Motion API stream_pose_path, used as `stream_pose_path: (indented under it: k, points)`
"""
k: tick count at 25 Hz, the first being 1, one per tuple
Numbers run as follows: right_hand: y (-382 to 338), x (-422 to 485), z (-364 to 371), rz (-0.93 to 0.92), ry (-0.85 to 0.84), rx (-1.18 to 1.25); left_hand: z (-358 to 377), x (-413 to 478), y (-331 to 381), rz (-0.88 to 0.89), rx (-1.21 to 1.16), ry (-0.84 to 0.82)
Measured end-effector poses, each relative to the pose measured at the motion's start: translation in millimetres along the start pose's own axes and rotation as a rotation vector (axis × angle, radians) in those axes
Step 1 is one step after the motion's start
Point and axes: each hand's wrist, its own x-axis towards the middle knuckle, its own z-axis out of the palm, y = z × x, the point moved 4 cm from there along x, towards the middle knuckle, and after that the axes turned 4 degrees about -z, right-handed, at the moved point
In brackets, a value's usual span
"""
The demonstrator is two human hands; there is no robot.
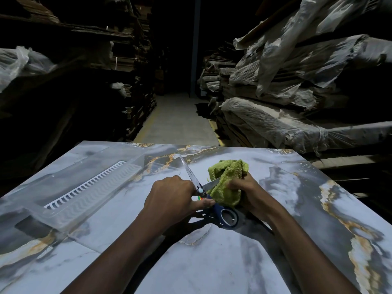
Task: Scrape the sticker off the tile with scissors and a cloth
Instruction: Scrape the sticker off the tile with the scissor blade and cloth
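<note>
I count one pair of scissors [199, 190], and I place the rest around it: one green cloth [227, 179] just right of the scissors, one clear tray [84, 187] well to their left, one small coloured sticker [199, 197] beside their pivot — and two hands, left hand [171, 196] and right hand [248, 192], on either side.

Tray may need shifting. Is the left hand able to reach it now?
Probably yes: the tray lies just beside the left hand, nothing between, but that hand grips the scissors.
</note>
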Motion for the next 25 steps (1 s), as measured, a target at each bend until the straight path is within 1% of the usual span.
stream_pose_path:
  k: [1, 2, 5, 7, 8, 11, 13, 17, 22, 25]
  points:
    - [1.5, 0.7, 1.0, -0.037, -0.026, -0.098, -0.4, 0.0, 0.1, 0.001, -0.001, 0.001]
    - [1.8, 0.9, 0.7, -0.067, 0.005, -0.227, -1.3, -0.1, 0.7, 0.003, 0.000, 0.005]
    - [-4.1, 2.0, -4.4, -0.158, 0.224, -0.622, -3.7, -0.7, 1.7, 0.010, -0.007, 0.003]
    - [-5.4, 2.0, -6.4, -0.205, 0.249, -0.739, -5.0, -1.0, 1.7, 0.008, -0.018, -0.006]
    - [-4.2, 3.0, -8.2, -0.203, 0.233, -0.731, -5.6, -1.3, 1.6, 0.007, -0.019, -0.008]
    - [0.6, 5.9, -13.1, -0.161, 0.155, -0.609, -5.6, -1.6, 1.1, 0.003, -0.010, -0.020]
    - [1.0, 6.3, -14.8, -0.167, 0.124, -0.609, -4.6, -1.7, 0.6, 0.006, -0.008, -0.028]
    - [-3.1, 4.8, -16.6, -0.216, 0.151, -0.671, -4.7, -1.5, 0.4, 0.026, -0.020, -0.045]
    - [-10.8, 2.0, -12.0, -0.239, 0.143, -0.831, 1.4, -1.2, 0.2, 0.036, -0.039, -0.052]
    - [-13.6, 0.8, -13.6, -0.241, 0.150, -0.834, 2.1, 0.0, 1.2, 0.041, -0.029, -0.017]
